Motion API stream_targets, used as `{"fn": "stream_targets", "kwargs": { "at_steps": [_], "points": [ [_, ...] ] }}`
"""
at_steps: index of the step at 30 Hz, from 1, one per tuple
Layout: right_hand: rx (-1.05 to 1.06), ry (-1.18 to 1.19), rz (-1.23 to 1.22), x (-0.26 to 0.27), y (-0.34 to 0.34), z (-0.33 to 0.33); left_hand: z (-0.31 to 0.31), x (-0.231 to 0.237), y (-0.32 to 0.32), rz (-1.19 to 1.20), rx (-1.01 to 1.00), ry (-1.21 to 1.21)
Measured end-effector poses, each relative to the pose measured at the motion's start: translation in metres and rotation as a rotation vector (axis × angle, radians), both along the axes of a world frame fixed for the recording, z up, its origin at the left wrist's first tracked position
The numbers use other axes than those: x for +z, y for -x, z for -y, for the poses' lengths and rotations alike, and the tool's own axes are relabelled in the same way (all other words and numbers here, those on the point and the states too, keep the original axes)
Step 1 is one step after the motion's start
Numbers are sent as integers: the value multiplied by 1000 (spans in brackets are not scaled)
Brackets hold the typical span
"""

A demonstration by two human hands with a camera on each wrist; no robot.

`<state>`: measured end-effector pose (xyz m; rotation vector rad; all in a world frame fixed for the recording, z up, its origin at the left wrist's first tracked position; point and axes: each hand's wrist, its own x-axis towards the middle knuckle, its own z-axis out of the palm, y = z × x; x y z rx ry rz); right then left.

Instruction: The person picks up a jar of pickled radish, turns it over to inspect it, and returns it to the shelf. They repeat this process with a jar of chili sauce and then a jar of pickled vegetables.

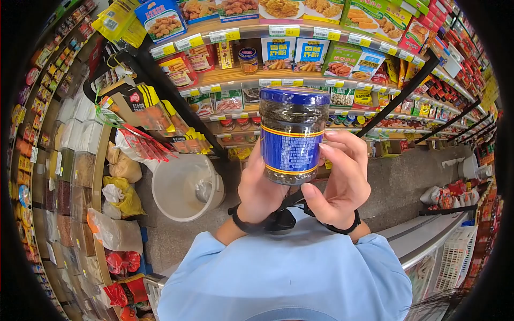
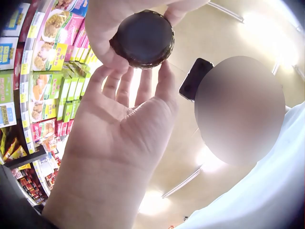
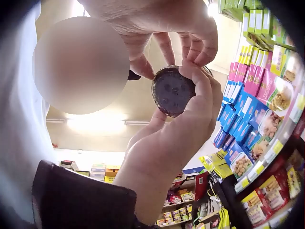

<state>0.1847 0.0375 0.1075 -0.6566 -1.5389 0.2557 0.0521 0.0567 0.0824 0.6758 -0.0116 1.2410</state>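
A glass jar (image 1: 293, 136) with dark contents, a blue lid and a blue label with small print is held upright between both hands. The left hand (image 1: 259, 184) grips its left side, its fingers partly hidden behind the glass. On the right, the right hand (image 1: 342, 182) has curled fingers against the label's edge and its thumb near the base. From below, the dark jar base (image 2: 145, 39) shows above the left palm (image 2: 119, 124) in the left wrist view. The right wrist view shows the base (image 3: 174, 91) pinched by the right hand (image 3: 183, 117).
Shelves with boxed and bagged food (image 1: 278, 53) stand in front. A white bucket (image 1: 184, 187) sits on the floor at left, near bags (image 1: 126, 166) and clear bins (image 1: 80, 155). A metal-edged case (image 1: 423, 241) with a white basket (image 1: 455, 259) stands at right.
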Motion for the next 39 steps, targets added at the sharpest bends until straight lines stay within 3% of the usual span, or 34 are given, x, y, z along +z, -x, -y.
{"fn": "stream_targets", "kwargs": {
  "at_steps": [5, 11, 14, 17, 19, 22, 25, 26, 28, 30, 31, 33, 36, 39],
  "points": [
    [-10, 11, 2, -2, 18, -1, 0, -3, 16, 61, -26, 18],
    [-37, 92, -2, -8, 35, -7, 2, -3, 40, -107, 30, 193],
    [107, 415, -257, -11, 36, -8, -8, -16, 51, -248, 77, 113],
    [276, 668, -242, -26, 23, -10, -24, -38, 62, -492, -84, -2],
    [135, 797, -113, -49, 18, -5, -27, -44, 58, -644, -91, -35],
    [151, 969, -337, -97, 13, -1, -43, -82, 58, -829, -123, -132],
    [91, 1189, -560, -140, -7, -8, -56, -116, 48, -1008, -276, 59],
    [0, 1207, -587, -158, -16, -17, -65, -125, 50, -1089, -172, -11],
    [-110, 1194, -711, -199, -42, -48, -83, -160, 56, -1308, 114, 110],
    [-248, 1178, -768, -248, -69, -87, -92, -169, 68, -1404, 207, 268],
    [-327, 1160, -756, -276, -84, -111, -94, -183, 77, -1384, 236, 343],
    [-594, 1271, -411, -339, -118, -157, -101, -205, 92, -1423, 215, 434],
    [-825, 1232, -38, -418, -143, -210, -96, -223, 97, -1440, 202, 540],
    [-760, 1238, 191, -472, -163, -248, -93, -234, 88, -1454, 208, 552]
  ]
}}
